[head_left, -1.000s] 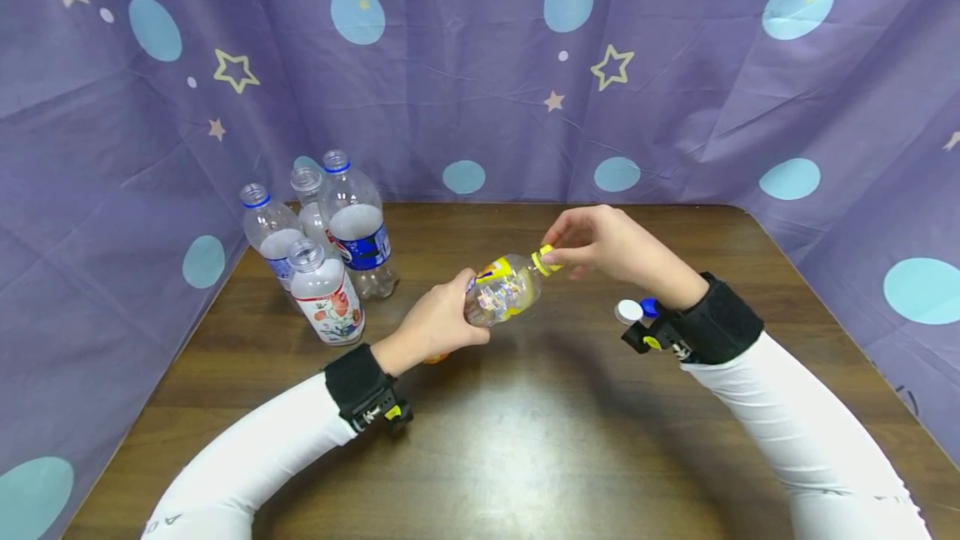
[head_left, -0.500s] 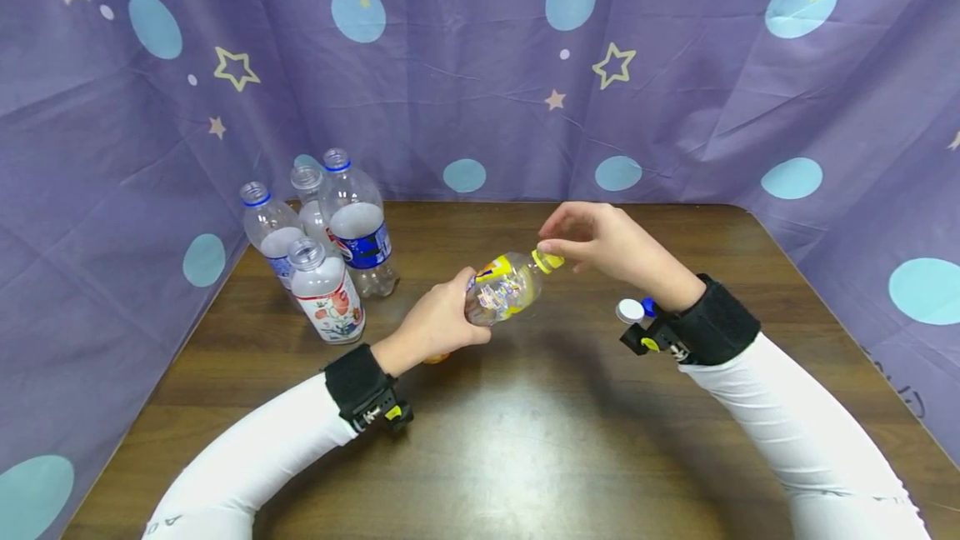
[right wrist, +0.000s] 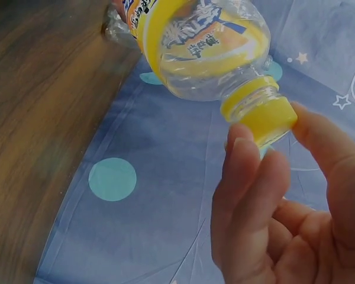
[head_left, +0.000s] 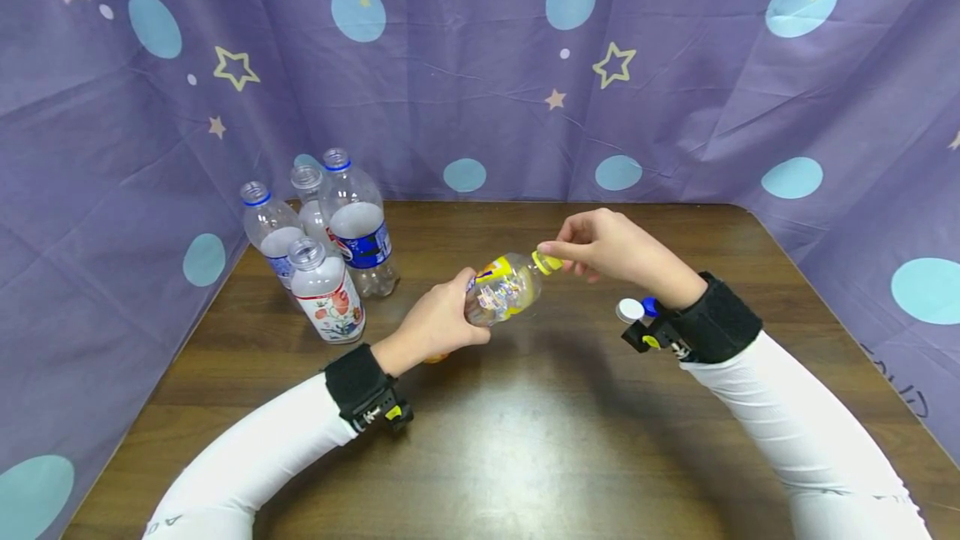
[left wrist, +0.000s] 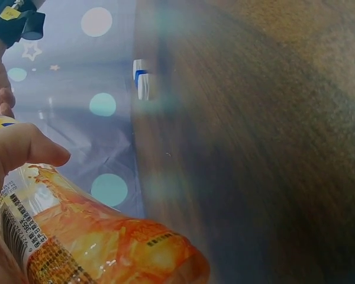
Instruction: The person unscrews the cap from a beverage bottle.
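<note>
The left hand (head_left: 435, 325) grips the bottom of a small bottle (head_left: 501, 288), held tipped above the table (head_left: 525, 440). The right hand (head_left: 611, 244) pinches its yellow cap (head_left: 546, 261), which looks still on. Two loose caps (head_left: 636, 309) lie by the right wrist. Farther back, four open bottles (head_left: 322, 240) stand, so this looks like the last one.

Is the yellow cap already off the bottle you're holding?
No, in the right wrist view the yellow cap sits on the neck of the bottle, pinched by the right hand.
</note>
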`<state>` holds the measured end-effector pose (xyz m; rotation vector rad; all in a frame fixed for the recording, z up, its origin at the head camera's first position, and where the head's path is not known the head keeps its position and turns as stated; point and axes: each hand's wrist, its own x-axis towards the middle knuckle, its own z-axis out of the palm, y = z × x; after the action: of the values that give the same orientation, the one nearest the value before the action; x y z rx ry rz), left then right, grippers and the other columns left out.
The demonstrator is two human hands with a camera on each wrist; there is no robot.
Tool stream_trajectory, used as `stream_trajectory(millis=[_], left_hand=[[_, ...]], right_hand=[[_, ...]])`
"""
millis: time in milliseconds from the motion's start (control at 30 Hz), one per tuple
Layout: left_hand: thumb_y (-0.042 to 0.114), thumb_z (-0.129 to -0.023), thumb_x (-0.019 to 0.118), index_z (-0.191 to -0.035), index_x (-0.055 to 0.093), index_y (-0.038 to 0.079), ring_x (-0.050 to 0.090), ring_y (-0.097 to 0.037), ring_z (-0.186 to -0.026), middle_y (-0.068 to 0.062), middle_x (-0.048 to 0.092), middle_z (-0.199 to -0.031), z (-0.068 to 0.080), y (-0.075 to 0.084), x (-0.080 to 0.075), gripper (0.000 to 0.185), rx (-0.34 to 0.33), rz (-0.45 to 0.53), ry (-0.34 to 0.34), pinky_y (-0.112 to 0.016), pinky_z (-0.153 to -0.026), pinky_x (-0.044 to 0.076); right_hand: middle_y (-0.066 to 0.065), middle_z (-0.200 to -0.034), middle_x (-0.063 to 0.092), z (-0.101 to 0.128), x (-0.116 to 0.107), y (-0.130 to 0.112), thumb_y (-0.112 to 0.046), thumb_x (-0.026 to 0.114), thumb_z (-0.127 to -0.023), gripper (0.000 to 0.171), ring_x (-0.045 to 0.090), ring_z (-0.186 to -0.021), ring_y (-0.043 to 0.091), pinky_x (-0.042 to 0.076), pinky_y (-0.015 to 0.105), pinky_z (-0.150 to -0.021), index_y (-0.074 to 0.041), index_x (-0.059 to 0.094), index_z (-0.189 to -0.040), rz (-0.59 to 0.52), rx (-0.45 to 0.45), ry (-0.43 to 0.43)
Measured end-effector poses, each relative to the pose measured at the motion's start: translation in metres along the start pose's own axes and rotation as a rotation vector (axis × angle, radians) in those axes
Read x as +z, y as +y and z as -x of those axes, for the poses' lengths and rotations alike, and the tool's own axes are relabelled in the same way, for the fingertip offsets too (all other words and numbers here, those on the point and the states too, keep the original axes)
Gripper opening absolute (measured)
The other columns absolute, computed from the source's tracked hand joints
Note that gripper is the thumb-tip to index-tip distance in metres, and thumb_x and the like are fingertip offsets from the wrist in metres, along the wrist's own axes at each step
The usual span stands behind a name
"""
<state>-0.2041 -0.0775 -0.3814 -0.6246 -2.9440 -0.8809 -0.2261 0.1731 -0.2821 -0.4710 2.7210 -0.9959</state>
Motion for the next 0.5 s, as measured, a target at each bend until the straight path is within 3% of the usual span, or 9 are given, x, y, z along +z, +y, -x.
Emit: stream_trajectory(millis=[200,333,500], left_hand=[[0.027,-0.064,0.083,-0.115,0.048,0.014,0.061,-0.017,-0.077,-0.003,0.065,-0.090,0.0001,-0.0011,0.0006,0.063,-0.006,-0.007,-0.001,-0.035,-0.069,0.051],[0.027,-0.063,0.082,-0.115,0.048,0.014,0.062,-0.017,-0.077,-0.002,0.065,-0.090,0.0001,-0.0024,0.0002,0.063,-0.013,-0.003,0.006,-0.034,-0.069,0.051],[0.028,-0.063,0.081,-0.116,0.048,0.014,0.062,-0.017,-0.077,-0.002,0.065,-0.090,0.0001,-0.0030,-0.0006,0.064,-0.012,0.004,0.008,-0.034,-0.070,0.051]], right_hand=[[0.004,-0.079,0.070,0.0013,-0.0009,0.0002,-0.033,0.072,-0.086,0.027,0.066,-0.069,0.017,0.057,0.033,-0.060,-0.009,0.067,-0.097,-0.039,-0.064,-0.008],[0.007,-0.091,0.072,0.0019,-0.0016,-0.0005,-0.022,0.078,-0.081,0.029,0.068,-0.075,0.017,0.058,0.036,-0.064,-0.010,0.067,-0.105,-0.112,-0.102,-0.027],[0.009,-0.093,0.071,0.0009,0.0003,-0.0017,-0.027,0.074,-0.085,0.028,0.069,-0.077,0.019,0.058,0.035,-0.063,-0.009,0.068,-0.106,-0.153,-0.115,-0.010]])
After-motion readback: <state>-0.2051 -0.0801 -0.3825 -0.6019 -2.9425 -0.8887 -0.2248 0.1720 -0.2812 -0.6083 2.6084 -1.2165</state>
